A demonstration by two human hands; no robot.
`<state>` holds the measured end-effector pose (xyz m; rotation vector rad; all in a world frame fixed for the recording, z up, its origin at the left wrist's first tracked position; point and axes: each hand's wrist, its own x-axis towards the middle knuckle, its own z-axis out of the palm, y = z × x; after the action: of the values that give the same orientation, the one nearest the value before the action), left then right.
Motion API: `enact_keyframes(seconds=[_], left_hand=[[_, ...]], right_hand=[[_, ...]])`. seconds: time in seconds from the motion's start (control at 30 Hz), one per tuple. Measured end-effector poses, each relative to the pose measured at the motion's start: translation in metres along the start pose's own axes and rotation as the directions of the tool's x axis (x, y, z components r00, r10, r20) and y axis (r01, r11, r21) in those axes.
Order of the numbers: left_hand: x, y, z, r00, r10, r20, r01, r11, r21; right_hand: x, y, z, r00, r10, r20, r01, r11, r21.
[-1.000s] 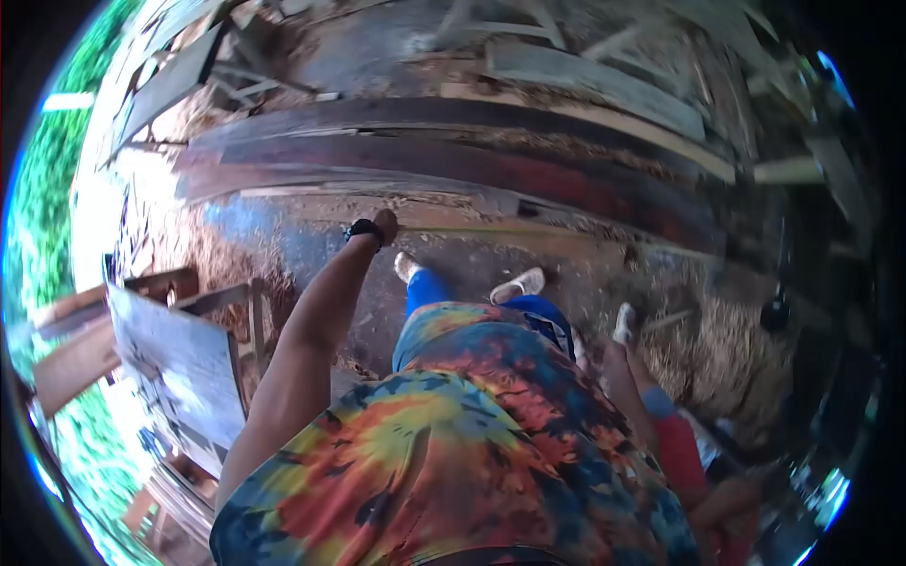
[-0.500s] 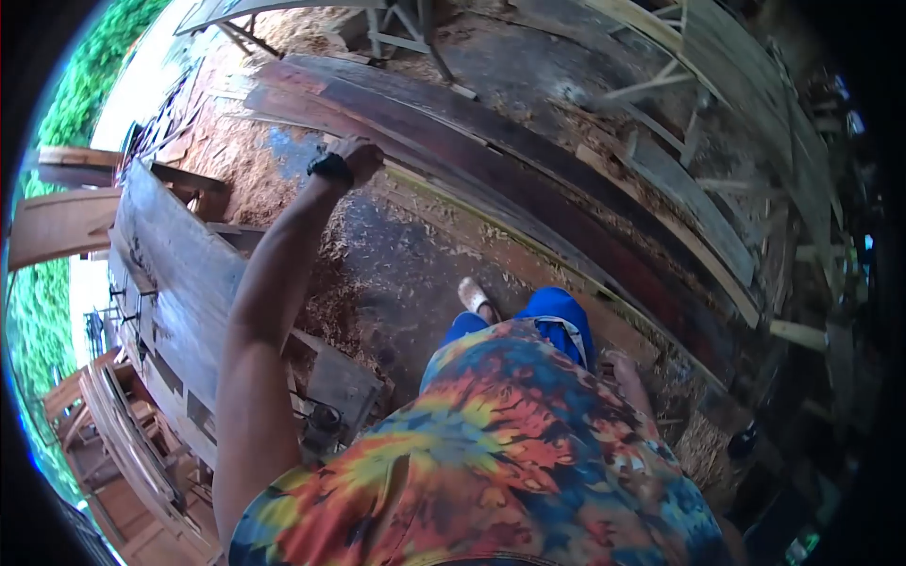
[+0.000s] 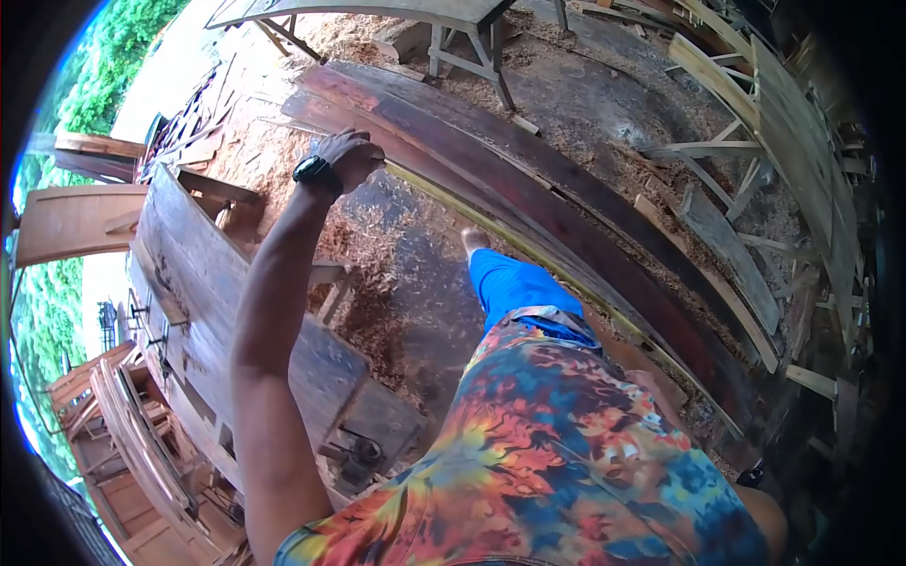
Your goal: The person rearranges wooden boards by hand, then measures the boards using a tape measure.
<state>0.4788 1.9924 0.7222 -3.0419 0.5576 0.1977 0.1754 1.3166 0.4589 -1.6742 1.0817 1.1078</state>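
My left hand (image 3: 351, 160), with a dark watch on its wrist, is stretched far forward, its fingers closed on the end of a yellow measuring tape (image 3: 444, 197). From there the tape runs diagonally to the lower right, alongside long reddish-brown planks (image 3: 528, 203) lying low near the floor. At the lower right, my right hand (image 3: 753, 462) is mostly lost in shadow near the tape's other end. A dark object or band shows there, but the fingers cannot be made out.
A wooden workbench (image 3: 198, 245) stands on the left, with a metal tool or clamp (image 3: 360, 453) near its end. Another table (image 3: 377, 11) is at the top, and a plank-topped trestle (image 3: 802, 160) at the right. Wood shavings (image 3: 363, 255) cover much of the floor. One foot (image 3: 474, 238) is beside the planks.
The view has shifted, so planks and benches sit further right. My left hand stays closed at the tape's end. My blue-clad leg now extends further toward the planks.
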Motion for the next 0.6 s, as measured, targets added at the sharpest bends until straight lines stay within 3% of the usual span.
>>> enact_keyframes(seconds=[0.1,0.3,0.43,0.6], left_hand=[[0.028,-0.059,0.009,1.0,0.006,0.008,-0.006,1.0,-0.007],[0.113,-0.177,0.01,0.974,0.059,0.22,-0.066,0.997,0.026],[0.156,-0.242,0.007,0.977,0.073,0.2,-0.074,0.997,-0.001],[0.2,-0.325,0.014,0.959,0.053,0.279,-0.053,0.999,-0.008]], right_hand=[[0.01,-0.053,0.039,0.999,-0.005,0.041,0.004,1.0,0.017],[-0.001,-0.186,0.112,0.996,-0.012,0.089,0.002,0.994,0.11],[-0.051,-0.289,0.156,0.997,0.009,0.079,-0.02,0.989,0.145],[-0.055,-0.34,0.195,0.999,0.019,0.044,-0.031,0.951,0.308]])
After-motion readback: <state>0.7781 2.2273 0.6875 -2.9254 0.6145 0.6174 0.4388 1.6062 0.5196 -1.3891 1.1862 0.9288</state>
